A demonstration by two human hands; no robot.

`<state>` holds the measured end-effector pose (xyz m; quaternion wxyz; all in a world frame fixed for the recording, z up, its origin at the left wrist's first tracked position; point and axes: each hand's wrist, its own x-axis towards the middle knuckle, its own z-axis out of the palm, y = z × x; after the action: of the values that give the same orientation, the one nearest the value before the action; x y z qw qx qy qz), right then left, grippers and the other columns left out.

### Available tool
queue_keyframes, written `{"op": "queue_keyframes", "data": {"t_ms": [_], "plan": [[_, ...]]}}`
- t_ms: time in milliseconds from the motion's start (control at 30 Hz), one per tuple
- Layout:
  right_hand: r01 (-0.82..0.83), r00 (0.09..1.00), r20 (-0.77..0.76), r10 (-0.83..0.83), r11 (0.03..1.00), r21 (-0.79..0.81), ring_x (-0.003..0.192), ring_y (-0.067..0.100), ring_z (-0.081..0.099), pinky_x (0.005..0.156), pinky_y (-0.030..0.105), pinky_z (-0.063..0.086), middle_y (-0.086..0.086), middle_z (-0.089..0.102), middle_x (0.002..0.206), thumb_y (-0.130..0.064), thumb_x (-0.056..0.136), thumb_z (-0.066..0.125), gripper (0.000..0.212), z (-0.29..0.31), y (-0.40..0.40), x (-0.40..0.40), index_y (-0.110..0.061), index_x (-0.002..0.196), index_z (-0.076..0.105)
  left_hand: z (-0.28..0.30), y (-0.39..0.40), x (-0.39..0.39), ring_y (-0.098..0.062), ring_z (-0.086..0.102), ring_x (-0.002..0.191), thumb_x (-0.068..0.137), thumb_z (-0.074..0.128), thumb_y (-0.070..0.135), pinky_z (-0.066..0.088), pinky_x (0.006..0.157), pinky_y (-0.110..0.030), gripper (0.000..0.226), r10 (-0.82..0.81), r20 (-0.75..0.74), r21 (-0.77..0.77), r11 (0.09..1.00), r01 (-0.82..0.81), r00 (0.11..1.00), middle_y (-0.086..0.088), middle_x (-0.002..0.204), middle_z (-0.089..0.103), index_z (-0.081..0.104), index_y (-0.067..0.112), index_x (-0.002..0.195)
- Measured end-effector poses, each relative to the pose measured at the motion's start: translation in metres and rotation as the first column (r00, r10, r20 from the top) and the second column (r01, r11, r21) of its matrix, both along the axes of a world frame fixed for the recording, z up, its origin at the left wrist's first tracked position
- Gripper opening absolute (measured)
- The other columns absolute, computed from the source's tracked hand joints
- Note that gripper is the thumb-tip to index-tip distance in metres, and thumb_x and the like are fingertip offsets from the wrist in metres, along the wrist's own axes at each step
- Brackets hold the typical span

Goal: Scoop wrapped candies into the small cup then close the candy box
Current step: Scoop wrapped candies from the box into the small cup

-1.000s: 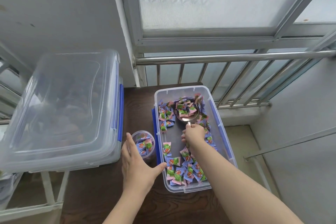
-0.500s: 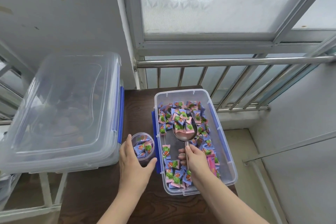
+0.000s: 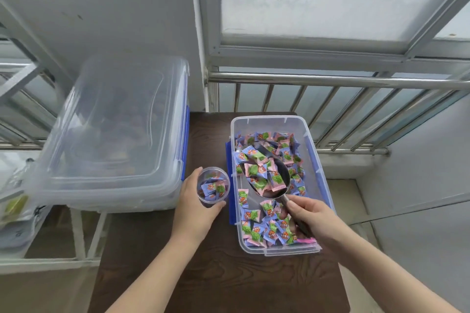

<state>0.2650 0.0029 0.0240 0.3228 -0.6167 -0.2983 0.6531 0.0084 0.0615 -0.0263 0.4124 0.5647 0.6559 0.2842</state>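
One candy box (image 3: 321, 178), clear with blue side latches, open on dark wood table (image 3: 208, 274); loose layer of wrapped candies (image 3: 256, 231) inside, too many to count, wrappers pink, blue and green. One metal scoop (image 3: 278, 183) held above the box interior, bowl tilted toward the left, loaded with roughly eight candies. Right hand (image 3: 311, 216) closed around scoop handle, thumb on top. One small cup (image 3: 213, 187), clear, just left of the box on the table, partly filled; about five candies visible through the rim, exact count uncertain. Left hand (image 3: 197, 207) wrapped around cup from the near side, fingers curled on the far-left wall, thumb against the right wall. One larger clear bin (image 3: 114, 134) with lid on and blue latches at left, well apart from the scoop. Railing (image 3: 330, 81) and frosted window (image 3: 318, 0) behind the table.
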Motion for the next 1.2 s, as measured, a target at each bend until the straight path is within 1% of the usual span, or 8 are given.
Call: {"op": "queue_keyframes", "data": {"t_ms": [167,300,467,633,767,933,1067,1200], "plan": [[-0.282,0.929,0.221,0.297,0.954,-0.096,0.052,0.014,0.047,0.049,0.026,0.035,0.002,0.063,0.069,-0.022,0.102,0.052,0.023,0.029,0.009,0.0,-0.014,0.103,0.073,0.002,-0.002,0.001,-0.004,0.051,0.121,0.069,0.089,0.02,0.05,0.09,-0.018,0.092,-0.03,-0.008,0.06,0.998,0.031,1.0,0.012,0.137,0.048,0.038,0.032,0.144],[-0.421,0.779,0.425,0.462,0.886,-0.191,0.047,0.015,0.039,0.044,0.025,0.031,0.011,0.047,0.064,-0.032,0.101,0.051,0.038,0.049,0.025,-0.015,0.002,0.096,0.067,0.002,-0.004,0.003,-0.008,0.051,0.122,0.068,0.09,0.026,0.052,0.097,-0.034,0.092,-0.042,-0.049,0.11,0.993,0.047,0.998,0.01,0.135,0.049,0.039,0.029,0.145],[-0.618,0.402,0.67,0.624,0.725,-0.304,0.04,0.014,0.039,0.044,0.024,0.036,-0.002,0.053,0.052,-0.042,0.1,0.049,0.048,0.091,0.054,-0.044,-0.011,0.067,0.065,0.0,-0.008,0.004,-0.011,0.052,0.123,0.068,0.087,0.025,0.051,0.099,-0.041,0.091,-0.063,-0.098,0.158,0.984,0.078,0.993,0.007,0.136,0.05,0.039,0.028,0.144],[-0.657,0.15,0.718,0.68,0.611,-0.441,0.042,0.018,0.047,0.039,0.021,0.041,0.004,0.066,0.062,-0.035,0.101,0.048,0.044,0.12,0.087,-0.076,-0.001,0.079,0.067,0.001,-0.01,0.004,-0.012,0.051,0.123,0.067,0.087,0.02,0.049,0.1,-0.041,0.091,-0.057,-0.115,0.165,0.983,0.076,0.992,0.007,0.136,0.05,0.04,0.027,0.144],[-0.676,-0.017,0.723,0.691,0.525,-0.518,0.04,0.02,0.048,0.049,0.026,0.046,0.004,0.067,0.056,-0.031,0.098,0.052,0.041,0.136,0.108,-0.096,-0.001,0.073,0.066,0.003,-0.01,0.003,-0.012,0.048,0.126,0.067,0.087,0.017,0.047,0.104,-0.041,0.093,-0.055,-0.123,0.16,0.984,0.075,0.991,0.009,0.139,0.048,0.038,0.028,0.146],[-0.678,-0.245,0.73,0.638,0.425,-0.6,0.03,0.011,0.046,0.029,0.014,0.036,0.003,0.065,0.056,-0.028,0.097,0.051,0.04,0.166,0.122,-0.118,0.0,0.077,0.071,0.002,-0.01,0.0,-0.01,0.05,0.125,0.067,0.089,0.02,0.052,0.1,-0.037,0.094,-0.052,-0.096,0.144,0.987,0.065,0.994,0.01,0.137,0.049,0.037,0.028,0.146],[-0.709,-0.275,0.758,0.591,0.409,-0.575,0.027,0.007,0.044,0.027,0.012,0.033,0.001,0.058,0.052,-0.028,0.099,0.051,0.037,0.177,0.127,-0.119,-0.005,0.072,0.064,0.0,-0.009,-0.003,-0.009,0.05,0.124,0.068,0.088,0.023,0.054,0.096,-0.037,0.095,-0.048,-0.102,0.129,0.99,0.061,0.994,0.012,0.137,0.047,0.034,0.032,0.145],[-0.736,-0.214,0.78,0.588,0.428,-0.524,0.049,0.018,0.054,0.048,0.025,0.046,0.004,0.064,0.062,-0.03,0.098,0.052,0.035,0.157,0.119,-0.119,-0.006,0.077,0.068,0.001,-0.009,-0.005,-0.01,0.048,0.127,0.07,0.087,0.022,0.052,0.1,-0.039,0.093,-0.015,-0.06,0.102,0.995,0.021,0.998,0.013,0.14,0.046,0.034,0.033,0.146]]}}
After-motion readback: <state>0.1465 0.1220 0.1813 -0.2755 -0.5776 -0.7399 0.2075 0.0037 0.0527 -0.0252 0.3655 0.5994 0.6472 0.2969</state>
